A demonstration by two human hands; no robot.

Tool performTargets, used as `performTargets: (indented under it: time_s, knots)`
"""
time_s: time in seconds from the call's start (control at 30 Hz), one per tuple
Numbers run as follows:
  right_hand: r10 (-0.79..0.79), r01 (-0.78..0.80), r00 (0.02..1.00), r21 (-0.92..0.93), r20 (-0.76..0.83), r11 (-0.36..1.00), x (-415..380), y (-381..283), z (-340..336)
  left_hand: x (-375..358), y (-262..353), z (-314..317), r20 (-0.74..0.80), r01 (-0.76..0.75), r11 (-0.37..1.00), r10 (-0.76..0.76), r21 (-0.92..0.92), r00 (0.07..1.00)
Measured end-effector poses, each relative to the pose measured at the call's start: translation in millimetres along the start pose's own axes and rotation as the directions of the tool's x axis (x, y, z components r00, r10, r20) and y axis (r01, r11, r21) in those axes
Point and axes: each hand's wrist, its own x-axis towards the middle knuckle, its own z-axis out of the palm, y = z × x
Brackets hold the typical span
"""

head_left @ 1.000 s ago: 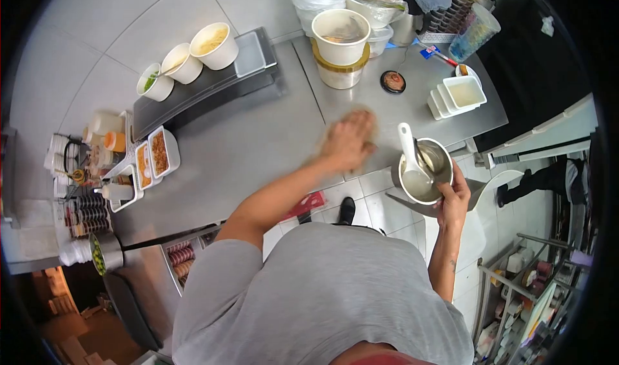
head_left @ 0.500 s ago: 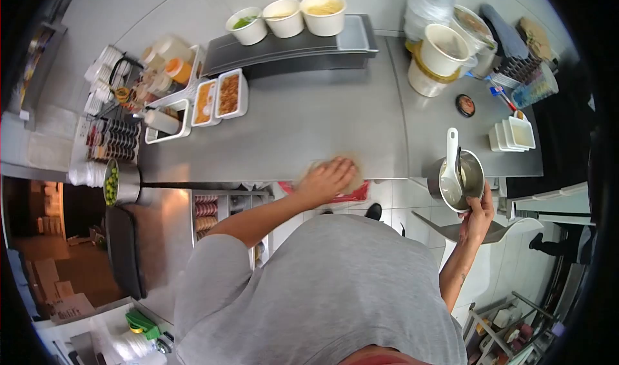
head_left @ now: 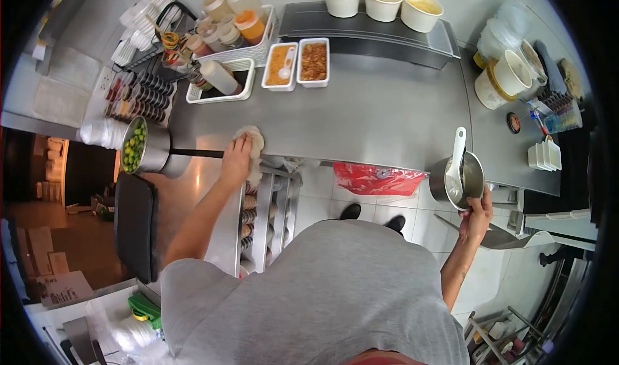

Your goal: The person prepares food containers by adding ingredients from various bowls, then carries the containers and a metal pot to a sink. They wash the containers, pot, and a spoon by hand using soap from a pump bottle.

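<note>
Cloth (head_left: pixel 259 141) lies on the near edge of the grey counter (head_left: pixel 387 107) beneath the person's left hand (head_left: pixel 237 161), showing past the fingertips and to their right. The left fingers are laid over it; whether they pinch it cannot be told.

Beyond those fingertips and to their right stands a white tray of orange food (head_left: pixel 275 62) with a white spoon (head_left: pixel 284 73) in it, and just beside it a white tray of brown food (head_left: pixel 314 62). Farther from the fingers, a dark shelf (head_left: pixel 367 29) carries three white bowls (head_left: pixel 383 11), the leftmost with green contents. Well right of the left fingers, below the counter's edge, is a red plastic bag (head_left: pixel 377 180).

Next comes a metal pot (head_left: pixel 441 186), tilted, its right side gripped by the closed fingers of the right hand (head_left: pixel 476 215), thumb at the rim. A white ladle (head_left: pixel 459 149) leans in it, handle pointing away from those fingers. Beyond them and farther right sit a round dark lid (head_left: pixel 513 122) and stacked white containers (head_left: pixel 545 156).
</note>
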Motion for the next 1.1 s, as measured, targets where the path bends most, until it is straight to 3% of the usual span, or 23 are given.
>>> performTargets:
  time_s: [0.1,0.17,0.23,0.3,0.4,0.5,0.6,0.67,0.73,0.8,0.87,0.93,0.97,1.07,1.1]
  knots:
    - [-0.002,0.002,1.0,-0.022,0.007,1.0,-3.6,6.9,3.8,-2.7,-59.2,16.4,-0.068,0.139,0.99,-0.139,-0.008,0.988]
    - [-0.027,0.026,1.0,-0.022,-0.008,0.999,-4.4,4.7,6.7,-13.5,-128.3,41.3,0.016,0.176,0.912,-0.196,0.37,0.98]
    - [-0.054,0.054,0.998,-0.01,-0.035,0.999,-6.5,-0.7,13.0,-22.9,-188.7,37.5,0.159,0.399,0.869,-0.455,0.292,0.876]
    - [-0.046,0.044,0.998,-0.048,-0.043,0.998,-7.0,-8.2,15.3,-37.5,-219.1,40.4,0.011,0.674,0.706,-0.692,0.216,0.722]
    - [-0.05,0.045,0.993,-0.05,-0.108,0.998,-8.9,-9.4,12.7,-28.4,-163.9,4.9,-0.057,0.83,0.545,-0.831,0.115,0.554]
    - [-0.069,0.063,0.988,-0.047,-0.135,0.997,-7.6,-8.0,3.8,-43.8,-156.3,22.5,-0.082,0.78,0.623,-0.776,0.059,0.625]
    - [-0.054,0.052,0.99,-0.017,-0.128,0.999,-1.3,-1.2,-4.0,-58.9,-138.4,47.8,-0.109,0.455,0.87,-0.442,0.189,0.89]
    - [-0.046,0.047,0.988,0.004,-0.148,0.999,3.7,7.0,-10.6,-45.8,-55.1,12.8,-0.215,0.54,0.838,-0.516,0.073,0.829]
    - [-0.041,0.044,0.988,0.015,-0.147,0.999,3.4,9.4,-14.6,-38.9,1.4,1.1,-0.301,0.364,0.93,-0.363,-0.056,0.882]
    - [-0.02,0.027,0.986,0.04,-0.164,0.999,-2.9,2.0,-14.9,-29.1,42.8,-8.2,-0.158,0.202,0.974,-0.216,-0.1,0.963]
    - [-0.008,0.018,0.988,0.066,-0.152,0.998,-9.2,-3.7,-26.7,-18.3,75.3,11.6,-0.08,0.068,0.852,-0.128,-0.519,0.988]
    - [-0.015,0.031,0.973,0.067,-0.23,0.997,-20.2,-16.7,-35.8,2.6,130.9,-18.1,-0.06,0.012,0.72,-0.074,-0.694,0.995]
    - [-0.029,0.05,0.967,0.076,-0.255,0.996,-25.1,-20.5,-44.9,16.1,148.1,-31.0,-0.076,-0.059,0.781,0.014,-0.622,0.997]
    - [-0.057,0.088,0.937,0.076,-0.344,0.993,-43.4,-29.0,-81.4,56.0,209.3,-37.8,-0.403,-0.351,0.829,0.169,-0.435,0.899]
    - [-0.063,0.097,0.923,0.071,-0.379,0.993,-50.1,-30.3,-94.2,69.4,224.7,-7.3,-0.384,-0.439,0.826,0.3,-0.353,0.873]
